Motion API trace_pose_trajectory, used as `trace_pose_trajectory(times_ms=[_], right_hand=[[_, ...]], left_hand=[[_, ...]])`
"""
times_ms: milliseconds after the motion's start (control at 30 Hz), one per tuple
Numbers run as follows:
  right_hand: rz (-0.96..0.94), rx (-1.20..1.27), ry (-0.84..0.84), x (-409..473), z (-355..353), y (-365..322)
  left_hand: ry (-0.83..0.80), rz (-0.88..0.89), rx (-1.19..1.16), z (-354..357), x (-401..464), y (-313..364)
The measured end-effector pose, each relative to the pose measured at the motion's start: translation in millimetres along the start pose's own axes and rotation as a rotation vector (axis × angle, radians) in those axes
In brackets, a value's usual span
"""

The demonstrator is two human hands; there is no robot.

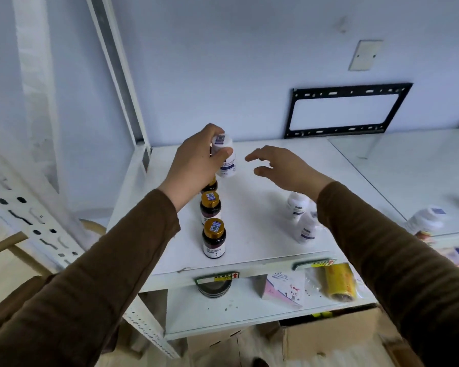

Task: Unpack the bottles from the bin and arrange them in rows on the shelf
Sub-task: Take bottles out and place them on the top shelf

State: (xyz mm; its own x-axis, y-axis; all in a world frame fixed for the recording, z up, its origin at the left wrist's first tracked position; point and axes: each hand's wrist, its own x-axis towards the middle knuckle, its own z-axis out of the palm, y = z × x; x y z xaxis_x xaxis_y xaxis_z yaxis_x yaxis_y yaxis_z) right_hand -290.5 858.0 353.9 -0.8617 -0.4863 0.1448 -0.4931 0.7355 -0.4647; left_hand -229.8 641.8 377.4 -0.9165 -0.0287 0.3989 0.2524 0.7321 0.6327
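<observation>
A white bottle (225, 157) is gripped in the left hand (196, 165), fingers and thumb curled round its upper part, held tilted above the back left of the shelf (263, 197). Below it a row of dark bottles with gold caps runs toward the front edge: the front one (214, 238), the middle one (210, 207), and a third (211, 185) mostly hidden under the left hand. The right hand (281, 168) hovers beside the white bottle, apart from it, fingers spread and relaxed, holding nothing. Two more white bottles (301, 218) stand near the shelf's right edge, partly hidden by the right sleeve (382, 247). On the lower shelf lies a yellow roll (338, 280)
</observation>
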Motion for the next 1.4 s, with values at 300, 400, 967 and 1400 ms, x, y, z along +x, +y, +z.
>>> trace_pose_trajectory(times_ms=[300,400,967,1400], right_hand=[[0.203,-0.092,0.166,-75.5,-37.0,54.9],[0.241,-0.115,0.186,-91.1,-38.5,66.0],[0.342,-0.123,0.186,-115.4,-29.5,89.8],[0.375,-0.148,0.225,-143.7,-36.9,78.1]], left_hand=[[-0.293,-0.018,-0.104,97.3,35.2,41.3],[-0.363,-0.026,-0.052,123.3,47.5,40.9],[-0.468,-0.081,0.012,178.9,65.0,30.5],[-0.380,0.132,0.074,149.1,52.9,52.9]])
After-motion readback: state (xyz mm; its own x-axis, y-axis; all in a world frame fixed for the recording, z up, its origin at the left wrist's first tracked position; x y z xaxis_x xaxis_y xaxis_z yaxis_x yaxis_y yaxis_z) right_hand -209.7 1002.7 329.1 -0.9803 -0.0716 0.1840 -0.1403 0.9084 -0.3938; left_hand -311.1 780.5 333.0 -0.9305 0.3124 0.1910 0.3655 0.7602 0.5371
